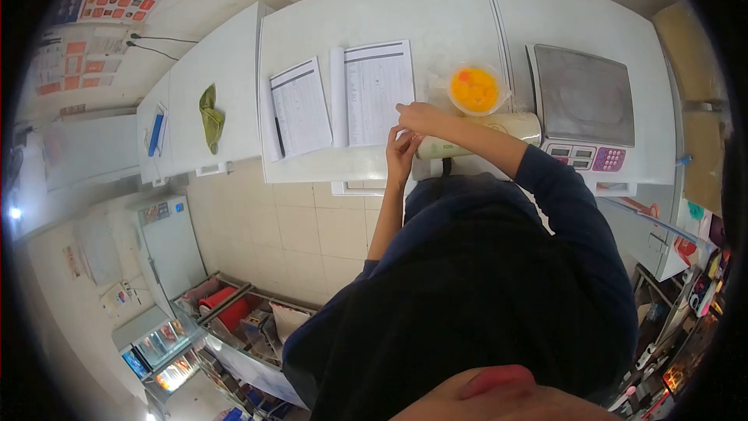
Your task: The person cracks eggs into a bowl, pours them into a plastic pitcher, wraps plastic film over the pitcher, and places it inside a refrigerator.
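My left hand [401,152] is at the left end of a roll of pale plastic bags [499,131], its fingers bent together. Just above it, my right hand [423,118] is closed in a pinch, the forearm crossing over the roll. What the fingertips hold, if anything, is too small or hidden to make out. Behind the roll stands a round clear tub [474,90] of orange and yellow pieces, with clear film around it. A printed sheet pad [379,93] lies left of my hands, under the right fingertips' edge.
Another printed sheet [301,109] with a black pen [279,137] lies farther left. A weighing scale [586,97] stands at the right of the white counter [444,8]. A green cloth [210,118] and a blue object [157,134] rest at the left end.
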Demonstrator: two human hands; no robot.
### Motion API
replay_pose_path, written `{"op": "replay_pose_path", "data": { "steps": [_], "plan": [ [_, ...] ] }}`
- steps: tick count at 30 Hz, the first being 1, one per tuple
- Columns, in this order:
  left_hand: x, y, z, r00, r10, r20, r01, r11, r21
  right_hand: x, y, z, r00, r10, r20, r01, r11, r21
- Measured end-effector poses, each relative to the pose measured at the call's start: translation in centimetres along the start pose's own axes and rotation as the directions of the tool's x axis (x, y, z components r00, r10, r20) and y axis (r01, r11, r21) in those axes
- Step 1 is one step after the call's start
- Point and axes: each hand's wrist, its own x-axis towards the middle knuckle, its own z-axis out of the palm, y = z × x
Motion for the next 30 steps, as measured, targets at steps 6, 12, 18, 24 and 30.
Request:
{"op": "replay_pose_path", "data": {
  "steps": [6, 12, 18, 24, 30],
  "plan": [
    [0.1, -0.6, -0.4, 0.998, 0.048, 0.030, -0.048, 0.998, 0.030, 1.1, 0.7, 0.2, 0.993, 0.121, -0.005, -0.120, 0.988, 0.093],
    [0.3, 0.3, -0.7, 0.992, 0.053, 0.118, -0.056, 0.998, 0.024, 2.9, 0.9, -0.4, 0.965, 0.256, 0.059, -0.258, 0.965, 0.040],
    [1.0, 0.5, -1.2, 0.975, 0.076, 0.211, -0.083, 0.996, 0.026, 5.7, 0.7, -0.8, 0.842, 0.530, 0.098, -0.526, 0.848, -0.071],
    [1.8, -0.1, -1.7, 0.961, 0.075, 0.268, -0.083, 0.996, 0.017, 5.3, 0.6, -0.6, 0.767, 0.640, -0.038, -0.638, 0.755, -0.153],
    [2.1, 0.3, -2.6, 0.928, 0.026, 0.373, -0.032, 0.999, 0.010, 4.5, 0.6, 0.0, 0.707, 0.684, -0.182, -0.704, 0.704, -0.088]
  ]
}}
